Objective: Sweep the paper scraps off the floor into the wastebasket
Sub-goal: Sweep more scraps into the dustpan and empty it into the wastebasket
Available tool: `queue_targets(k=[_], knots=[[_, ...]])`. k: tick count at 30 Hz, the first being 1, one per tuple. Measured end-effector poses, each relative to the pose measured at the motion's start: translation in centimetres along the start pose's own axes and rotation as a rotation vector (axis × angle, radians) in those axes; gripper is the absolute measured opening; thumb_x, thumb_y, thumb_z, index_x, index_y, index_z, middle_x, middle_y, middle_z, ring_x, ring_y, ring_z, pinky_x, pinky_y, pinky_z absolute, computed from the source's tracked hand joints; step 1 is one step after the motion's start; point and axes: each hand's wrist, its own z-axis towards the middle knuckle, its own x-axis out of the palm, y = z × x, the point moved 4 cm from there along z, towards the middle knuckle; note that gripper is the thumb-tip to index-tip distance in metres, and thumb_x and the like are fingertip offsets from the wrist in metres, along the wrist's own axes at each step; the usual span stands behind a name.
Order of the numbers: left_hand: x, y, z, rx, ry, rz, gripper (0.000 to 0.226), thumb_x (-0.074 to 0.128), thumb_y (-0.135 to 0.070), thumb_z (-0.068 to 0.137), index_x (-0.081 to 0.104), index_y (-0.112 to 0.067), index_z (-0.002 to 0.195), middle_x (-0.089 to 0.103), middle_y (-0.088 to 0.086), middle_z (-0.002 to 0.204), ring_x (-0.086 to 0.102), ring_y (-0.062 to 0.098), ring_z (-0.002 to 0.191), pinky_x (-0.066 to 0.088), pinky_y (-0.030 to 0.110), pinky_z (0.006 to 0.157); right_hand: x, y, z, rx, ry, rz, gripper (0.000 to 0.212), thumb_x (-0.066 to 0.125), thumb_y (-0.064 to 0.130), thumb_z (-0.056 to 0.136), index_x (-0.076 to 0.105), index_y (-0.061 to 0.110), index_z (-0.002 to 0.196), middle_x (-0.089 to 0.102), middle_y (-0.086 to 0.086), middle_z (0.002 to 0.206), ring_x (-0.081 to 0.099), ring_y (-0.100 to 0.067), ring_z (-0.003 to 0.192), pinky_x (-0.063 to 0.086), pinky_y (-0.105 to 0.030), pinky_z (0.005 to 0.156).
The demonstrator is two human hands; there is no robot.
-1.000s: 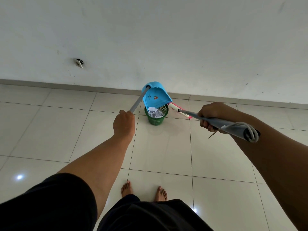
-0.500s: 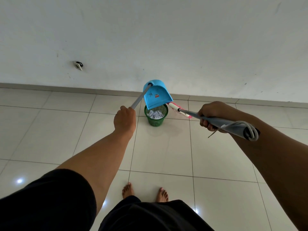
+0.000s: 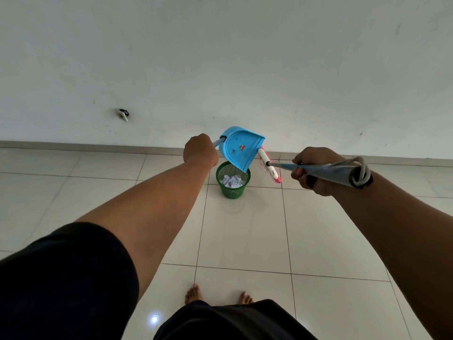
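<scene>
The white wall (image 3: 220, 57) stood far behind 1 green wastebasket (image 3: 233, 185) holding paper scraps (image 3: 232, 180). My left hand (image 3: 199, 150) gripped 1 blue dustpan (image 3: 241, 147) tipped above it; my right hand (image 3: 316, 170) gripped 1 broom (image 3: 269, 166).

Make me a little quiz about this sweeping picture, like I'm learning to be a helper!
1. True or false: the blue dustpan is tipped over the green wastebasket.
2. Which hand holds the broom? A) left B) right
3. Fill in: the white things inside the wastebasket are crumpled ____.

Key:
1. True; the left hand holds its handle.
2. B; the right hand grips the broom's pole.
3. Paper scraps.
</scene>
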Motion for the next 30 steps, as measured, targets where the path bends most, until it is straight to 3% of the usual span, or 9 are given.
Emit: queue_targets(k=[4,7,10,16,19,24,27,30], knots=[[-1.3,-1.8,1.0,0.012,0.028,-0.049,0.020,0.072,-0.012,0.080,0.055,-0.010,0.089,0.058,0.005,0.085,0.057,0.022,0.078,0.043,0.026,0.062,0.0,0.6,-1.2,0.047,0.035,0.139,0.028,0.037,0.016,0.101,0.044,0.000,0.079,0.040,-0.003,0.058,0.040,-0.008,0.022,0.033,-0.011,0.027],[-2.5,-3.4,1.5,0.022,0.064,-0.066,0.021,0.071,-0.015,0.079,0.053,-0.008,0.086,0.056,0.005,0.082,0.053,0.020,0.073,0.043,0.026,0.058,-0.5,0.4,-1.6,0.021,0.062,0.319,0.025,0.036,0.013,0.100,0.042,0.001,0.079,0.044,-0.005,0.053,0.042,-0.009,0.024,0.035,-0.012,0.028],[-3.2,-4.9,1.9,0.011,0.117,-0.026,0.009,0.065,-0.014,0.076,0.060,-0.007,0.077,0.066,0.003,0.078,0.057,0.016,0.061,0.039,0.024,0.044,-1.4,0.3,-1.0,-0.024,0.046,0.419,0.023,0.036,0.013,0.098,0.043,0.007,0.077,0.046,-0.002,0.056,0.044,-0.009,0.027,0.036,-0.013,0.029],[-2.4,-9.8,1.6,0.017,0.286,0.025,0.012,0.054,-0.010,0.080,0.063,-0.007,0.072,0.053,-0.001,0.036,0.048,0.011,0.041,0.039,0.018,0.049,-2.7,0.6,-1.5,-0.053,-0.053,0.497,0.019,0.042,0.011,0.094,0.047,0.012,0.076,0.045,-0.002,0.059,0.045,-0.009,0.030,0.035,-0.012,0.031],[-1.1,-12.8,0.9,0.045,0.325,0.028,0.011,0.054,-0.009,0.080,0.064,-0.006,0.076,0.057,0.001,0.048,0.048,0.010,0.039,0.038,0.018,0.046,-4.3,0.0,-1.9,-0.057,-0.100,0.495,0.022,0.043,0.010,0.092,0.046,0.011,0.070,0.047,-0.004,0.047,0.046,-0.011,0.036,0.036,-0.013,0.032],[0.9,-15.9,0.4,0.056,0.344,0.050,0.010,0.056,-0.011,0.081,0.064,-0.007,0.075,0.058,0.001,0.042,0.048,0.010,0.032,0.038,0.017,0.043,-6.3,-1.3,-1.7,-0.010,-0.118,0.570,0.018,0.049,0.018,0.088,0.046,0.012,0.072,0.051,-0.005,0.057,0.048,-0.012,0.045,0.038,-0.016,0.035],[2.3,-18.7,0.0,0.085,0.337,0.036,0.009,0.056,-0.010,0.080,0.062,-0.007,0.074,0.061,0.002,0.050,0.052,0.011,0.039,0.039,0.019,0.043,-8.5,-1.7,-0.7,0.042,-0.153,0.594,0.013,0.052,0.021,0.090,0.052,0.010,0.084,0.059,-0.008,0.074,0.051,-0.011,0.046,0.041,-0.016,0.035],[3.7,-21.9,0.3,0.127,0.312,0.025,0.007,0.057,-0.008,0.080,0.061,-0.005,0.074,0.064,0.004,0.066,0.060,0.015,0.056,0.048,0.021,0.055,-10.9,-1.4,0.8,0.085,-0.160,0.668,0.020,0.048,0.016,0.090,0.055,0.004,0.104,0.062,-0.013,0.087,0.053,-0.011,0.043,0.043,-0.017,0.035]])
